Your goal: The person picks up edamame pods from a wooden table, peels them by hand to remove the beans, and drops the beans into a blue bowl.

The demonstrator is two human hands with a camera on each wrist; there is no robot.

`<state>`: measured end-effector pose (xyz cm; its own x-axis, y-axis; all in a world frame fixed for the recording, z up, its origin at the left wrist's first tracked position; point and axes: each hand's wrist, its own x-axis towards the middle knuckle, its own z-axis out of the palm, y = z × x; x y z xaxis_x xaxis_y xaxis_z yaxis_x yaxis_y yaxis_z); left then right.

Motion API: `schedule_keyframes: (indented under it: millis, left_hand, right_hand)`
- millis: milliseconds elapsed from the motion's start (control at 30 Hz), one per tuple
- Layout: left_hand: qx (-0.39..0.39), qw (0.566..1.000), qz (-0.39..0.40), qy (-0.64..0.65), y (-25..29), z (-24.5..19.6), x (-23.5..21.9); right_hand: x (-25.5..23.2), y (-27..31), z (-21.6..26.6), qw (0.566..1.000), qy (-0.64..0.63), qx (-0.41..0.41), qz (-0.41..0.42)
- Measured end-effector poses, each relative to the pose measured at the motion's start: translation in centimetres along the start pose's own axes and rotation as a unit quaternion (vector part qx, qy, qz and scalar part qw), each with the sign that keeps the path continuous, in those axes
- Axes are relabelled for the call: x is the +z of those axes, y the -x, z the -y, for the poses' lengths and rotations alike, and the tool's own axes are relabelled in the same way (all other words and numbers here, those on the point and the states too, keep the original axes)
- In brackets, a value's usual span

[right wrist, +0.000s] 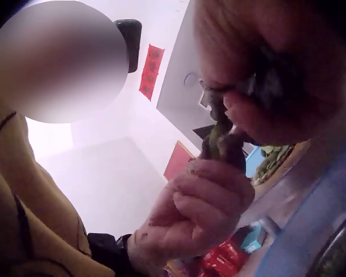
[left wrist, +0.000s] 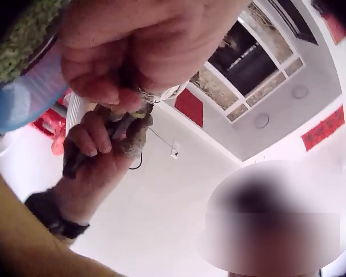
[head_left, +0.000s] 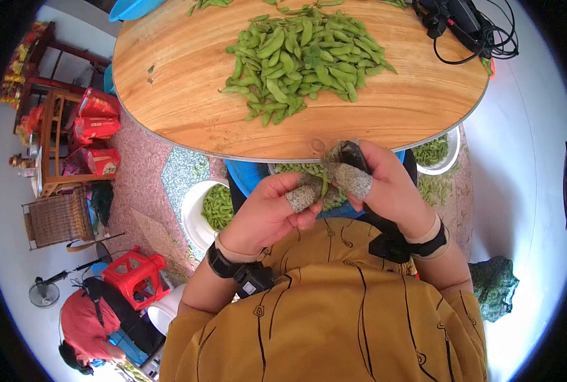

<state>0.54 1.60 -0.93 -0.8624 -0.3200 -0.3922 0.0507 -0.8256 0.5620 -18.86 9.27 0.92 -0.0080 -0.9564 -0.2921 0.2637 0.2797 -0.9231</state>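
Both hands meet just off the near edge of the wooden table (head_left: pixel 188 121), over a blue basin. A green pod (head_left: pixel 325 184) is pinched between the thumb and fingers of my left hand (head_left: pixel 274 207). My right hand (head_left: pixel 388 184) grips the pod's upper end with curled fingers. Grey wrappings cover the thumbs and some fingertips. In the right wrist view the pod (right wrist: pixel 214 141) stands between the two hands, partly hidden by fingers. A large pile of green pods (head_left: pixel 302 60) lies on the table beyond the hands.
White buckets of pods stand left (head_left: pixel 197 207) and right (head_left: pixel 452 153) below the table. The blue basin (head_left: pixel 242 175) is under the hands. Black cables and a device (head_left: pixel 465 32) lie at the table's far right. A person in red (head_left: pixel 89 325) bends near a red stool (head_left: pixel 137 277).
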Motion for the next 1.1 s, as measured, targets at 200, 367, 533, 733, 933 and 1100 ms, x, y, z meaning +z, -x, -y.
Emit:
schedule_keyframes:
  millis: [200,367,533,733,933,1100]
  left_hand:
    - [0.141,0.941,-0.143,-0.273,-0.4,0.2,1.2]
    - [0.081,0.924,-0.108,-0.358,-0.5,0.1,1.3]
    - [0.104,0.927,-0.157,-0.325,-0.7,-0.2,1.2]
    - [0.146,0.919,-0.147,-0.336,-1.1,0.7,1.0]
    - [0.273,0.668,-0.127,-0.681,-1.1,0.5,0.0]
    - [0.273,0.659,-0.074,-0.697,-0.6,-0.8,0.6]
  right_hand:
    - [0.3,1.1,-0.5,0.986,0.157,-0.027,-0.055]
    - [-0.3,0.6,-1.1,0.971,0.235,-0.035,-0.032]
    - [0.3,1.1,-0.9,0.980,0.194,-0.046,-0.027]
    - [0.2,1.6,-0.8,0.979,0.202,-0.014,0.010]
    - [0.1,1.5,-1.4,0.983,0.178,-0.043,0.000]
    - [-0.3,1.8,0.3,0.995,0.001,0.070,0.064]
